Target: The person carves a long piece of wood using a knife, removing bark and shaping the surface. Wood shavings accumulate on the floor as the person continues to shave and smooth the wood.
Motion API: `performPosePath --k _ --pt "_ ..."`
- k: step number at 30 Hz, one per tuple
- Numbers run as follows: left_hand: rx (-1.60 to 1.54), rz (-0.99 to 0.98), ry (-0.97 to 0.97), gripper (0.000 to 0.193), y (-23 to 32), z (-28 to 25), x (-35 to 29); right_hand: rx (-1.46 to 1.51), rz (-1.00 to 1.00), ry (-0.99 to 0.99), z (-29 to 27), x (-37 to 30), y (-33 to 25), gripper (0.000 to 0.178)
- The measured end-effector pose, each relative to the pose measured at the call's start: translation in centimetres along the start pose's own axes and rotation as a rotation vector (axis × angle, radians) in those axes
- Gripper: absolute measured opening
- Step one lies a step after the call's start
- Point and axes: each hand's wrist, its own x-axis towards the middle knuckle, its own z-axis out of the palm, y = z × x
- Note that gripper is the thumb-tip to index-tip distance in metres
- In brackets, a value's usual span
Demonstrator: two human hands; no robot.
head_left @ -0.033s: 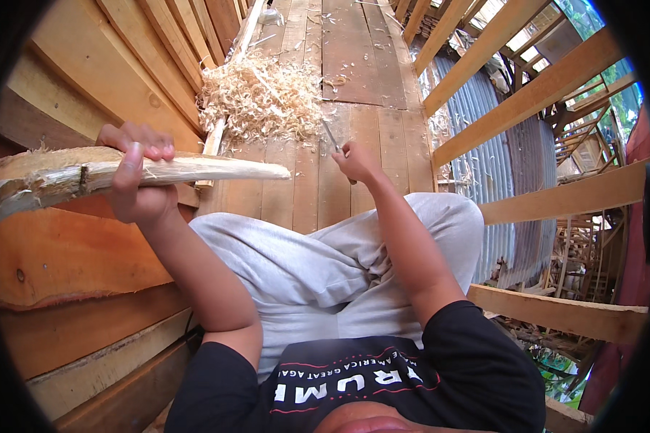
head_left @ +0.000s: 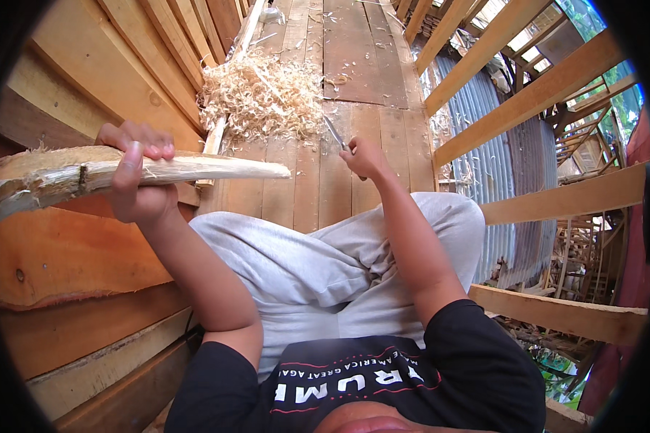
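Note:
My left hand point(head_left: 144, 173) is closed round a thick, pale piece of wood point(head_left: 220, 168), held level off to the left. Rough and fibrous at its left end, the wood narrows to a smooth, whittled tip on the right. My right hand point(head_left: 365, 157) grips a knife point(head_left: 333, 131), its narrow blade slanting up and to the left, apart from the wood. Most of the knife's handle is hidden by my fingers. Beyond both hands, curly wood shavings point(head_left: 260, 97) lie heaped on the plank floor point(head_left: 336, 195).
A plank wall point(head_left: 87, 252) rises close on my left. To the right run wooden rails point(head_left: 563, 198), with corrugated metal sheets point(head_left: 484, 159) beyond them. My legs in grey trousers point(head_left: 282, 245) are folded beneath my arms. A pale wood strip point(head_left: 217, 137) lies along the wall.
My right hand has shifted slightly to the right with the knife, and the blade leans further left. My left hand and the wood look unmoved.

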Motion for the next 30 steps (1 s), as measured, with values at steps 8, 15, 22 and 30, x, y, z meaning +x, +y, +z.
performPosePath --k 8,15,22,30 --pt "-0.052 0.02 -0.038 0.017 -0.1 -0.3 0.2 -0.19 -0.2 -0.424 -2.9 3.9 4.7 0.029" --pt "-0.06 0.019 -0.069 0.017 -0.3 -0.6 0.4 -0.153 -0.156 0.157 -0.6 6.6 4.8 0.028" --pt "-0.053 0.014 -0.086 0.018 -0.6 -1.0 0.4 -0.247 -0.236 -0.25 -3.0 5.1 3.2 0.028" --pt "-0.076 -0.018 -0.105 0.019 -1.2 -0.2 0.4 0.012 -0.238 -0.029 -0.7 7.3 4.0 0.033"
